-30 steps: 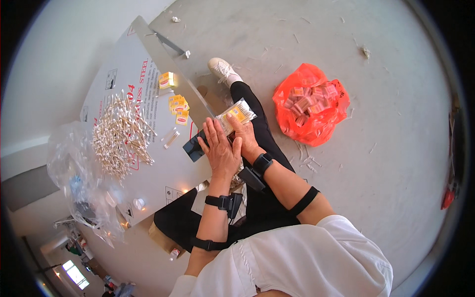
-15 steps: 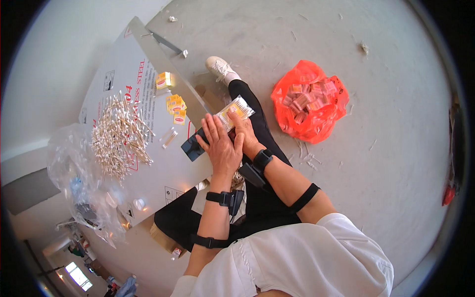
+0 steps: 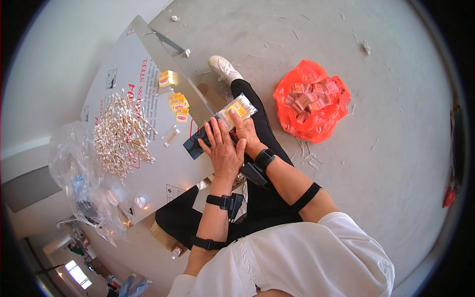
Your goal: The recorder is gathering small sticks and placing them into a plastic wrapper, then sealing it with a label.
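My right hand (image 3: 247, 132) grips a clear pack of cotton swabs (image 3: 246, 105) with a yellow label, its thumb resting on the label. The swab tips face away from me, above my thigh. Next to it, my left hand (image 3: 222, 151) lies flat with fingers stretched out, fingertips on the pack's near end. Beneath that hand, a dark glossy sheet (image 3: 194, 145) sticks out over the table edge. To the left lie two loose swabs (image 3: 171, 136), several yellow label cards (image 3: 178, 103) and a small stack of yellow cards (image 3: 166, 78).
A large heap of loose cotton swabs (image 3: 118, 136) covers part of the steel-coloured table (image 3: 163, 168), beside a crumpled clear plastic bag (image 3: 74, 168). On the floor at right sits an open red bag (image 3: 311, 131) of filled packs. Stray swabs (image 3: 309, 157) litter the floor near it.
Both hands and the pack keep nearly the same pose. The whole view has shifted very slightly; nothing is let go or picked up.
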The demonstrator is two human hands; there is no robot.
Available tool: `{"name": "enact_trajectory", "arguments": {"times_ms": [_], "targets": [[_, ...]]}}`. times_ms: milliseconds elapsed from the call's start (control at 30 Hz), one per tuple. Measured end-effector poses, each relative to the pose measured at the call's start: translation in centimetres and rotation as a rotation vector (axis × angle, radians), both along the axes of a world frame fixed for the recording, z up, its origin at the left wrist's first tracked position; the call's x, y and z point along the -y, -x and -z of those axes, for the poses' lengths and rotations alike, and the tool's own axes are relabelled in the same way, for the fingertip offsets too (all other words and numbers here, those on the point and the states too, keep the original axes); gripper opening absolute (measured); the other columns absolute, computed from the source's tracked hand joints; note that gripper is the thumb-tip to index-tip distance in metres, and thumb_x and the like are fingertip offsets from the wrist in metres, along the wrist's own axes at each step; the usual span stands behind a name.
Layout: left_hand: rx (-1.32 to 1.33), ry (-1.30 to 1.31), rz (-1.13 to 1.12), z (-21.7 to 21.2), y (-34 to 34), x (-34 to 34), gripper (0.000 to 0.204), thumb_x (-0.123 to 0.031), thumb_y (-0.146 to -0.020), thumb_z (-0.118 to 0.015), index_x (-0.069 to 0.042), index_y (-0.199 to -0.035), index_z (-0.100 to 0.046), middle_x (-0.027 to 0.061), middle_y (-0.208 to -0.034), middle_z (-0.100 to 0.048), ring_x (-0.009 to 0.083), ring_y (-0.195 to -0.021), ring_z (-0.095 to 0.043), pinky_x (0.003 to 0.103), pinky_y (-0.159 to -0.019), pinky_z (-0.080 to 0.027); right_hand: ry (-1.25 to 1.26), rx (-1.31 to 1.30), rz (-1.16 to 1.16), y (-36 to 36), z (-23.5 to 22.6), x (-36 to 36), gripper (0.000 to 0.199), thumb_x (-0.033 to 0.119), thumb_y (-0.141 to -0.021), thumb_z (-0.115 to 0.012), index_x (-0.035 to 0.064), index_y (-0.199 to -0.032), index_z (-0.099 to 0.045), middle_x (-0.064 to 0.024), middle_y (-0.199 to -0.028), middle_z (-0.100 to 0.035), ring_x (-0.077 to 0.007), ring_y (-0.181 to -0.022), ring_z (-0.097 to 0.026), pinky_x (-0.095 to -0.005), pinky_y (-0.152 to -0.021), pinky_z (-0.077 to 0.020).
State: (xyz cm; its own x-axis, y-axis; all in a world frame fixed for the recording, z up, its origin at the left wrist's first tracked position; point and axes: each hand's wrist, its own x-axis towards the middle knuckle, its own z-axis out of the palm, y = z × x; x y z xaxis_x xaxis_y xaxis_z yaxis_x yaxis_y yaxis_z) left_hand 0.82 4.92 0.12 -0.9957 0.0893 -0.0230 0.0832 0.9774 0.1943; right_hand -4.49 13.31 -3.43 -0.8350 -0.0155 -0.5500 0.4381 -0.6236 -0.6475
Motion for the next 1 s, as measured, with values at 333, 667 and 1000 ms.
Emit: {"name": "enact_trajectory", "arguments": {"times_ms": [333,667,1000], "targets": [[-0.096,-0.119,0.007,0.1,-1.2,0.4,0.078,-0.059,-0.096,-0.037,-0.002,-0.148,-0.030,0.0211,-0.158,-0.017,0.0401,-0.147,-0.010,0.066,-0.110,-0.004,0.222,0.029,0.036,0.2,1.3,-0.8,0.048,0.049,-0.087,-0.068,0.0026,-0.099,-0.067,-0.0010,-0.070,-0.060,-0.0077,-0.050,-0.047,-0.0232,-0.046,-0.0381],[-0.052,-0.069,0.018,-0.1,-0.7,0.5,0.066,-0.048,-0.097,-0.044,-0.005,-0.146,-0.036,0.0164,-0.157,-0.024,0.0378,-0.146,-0.016,0.066,-0.111,-0.006,0.055,0.060,-0.036,-0.1,0.1,-0.7,0.038,0.041,-0.090,-0.067,0.0032,-0.091,-0.065,-0.0003,-0.067,-0.058,-0.0071,-0.049,-0.045,-0.0231,-0.045,-0.0349],[-0.271,-0.427,0.001,-0.8,-0.4,2.8,0.044,-0.016,-0.087,-0.064,-0.003,-0.127,-0.054,0.0158,-0.135,-0.053,0.0330,-0.133,-0.043,0.049,-0.112,-0.025,0.430,0.263,0.303,2.0,0.2,-5.0,0.021,0.029,-0.095,-0.061,0.0102,-0.088,-0.055,-0.0001,-0.067,-0.054,-0.0065,-0.045,-0.035,-0.0211,-0.039,-0.0237]]}}
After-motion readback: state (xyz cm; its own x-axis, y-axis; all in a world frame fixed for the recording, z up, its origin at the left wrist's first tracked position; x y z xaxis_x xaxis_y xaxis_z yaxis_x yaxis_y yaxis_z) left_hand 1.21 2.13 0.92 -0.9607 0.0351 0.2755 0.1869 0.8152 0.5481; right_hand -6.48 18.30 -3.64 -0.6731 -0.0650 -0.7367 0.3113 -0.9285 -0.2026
